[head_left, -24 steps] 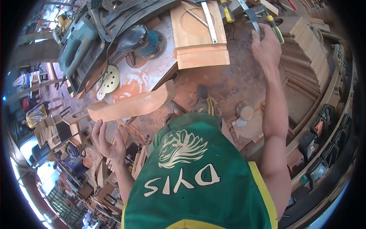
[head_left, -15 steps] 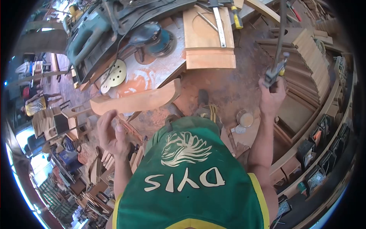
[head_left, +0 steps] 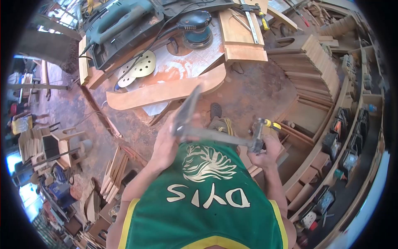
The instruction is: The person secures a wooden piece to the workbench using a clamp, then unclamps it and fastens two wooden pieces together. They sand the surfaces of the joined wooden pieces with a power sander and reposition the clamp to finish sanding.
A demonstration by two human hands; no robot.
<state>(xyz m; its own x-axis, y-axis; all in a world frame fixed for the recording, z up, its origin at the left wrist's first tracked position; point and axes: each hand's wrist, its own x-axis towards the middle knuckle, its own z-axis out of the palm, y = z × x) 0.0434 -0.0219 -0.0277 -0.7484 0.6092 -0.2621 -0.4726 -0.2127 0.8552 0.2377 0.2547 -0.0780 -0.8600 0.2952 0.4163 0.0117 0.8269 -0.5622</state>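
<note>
A metal bar clamp point(head_left: 217, 136) with a yellow-and-black handle lies across the front of my body. My right hand point(head_left: 268, 148) grips it at the sliding-jaw end, below the handle. My left hand point(head_left: 165, 139) is at the other end, against the fixed jaw, partly smeared by motion. Beyond the clamp, a curved wooden piece point(head_left: 161, 93) rests along the near edge of the worktable point(head_left: 188, 62), with the upper tip of the jaw overlapping it in this view.
On the worktable are an orbital sander point(head_left: 198, 29), sanding discs point(head_left: 143, 64), a teal power tool point(head_left: 120, 20) in a dark case, and a wooden panel point(head_left: 244, 33) with another clamp on top. Stacked wooden parts point(head_left: 309, 68) stand at right. Bundled slats point(head_left: 115, 174) lie at left.
The right hand has brought the bar clamp down and inward, turning it from upright to crosswise. The left hand has left the curved wooden piece and moved right to the clamp's jaw.
</note>
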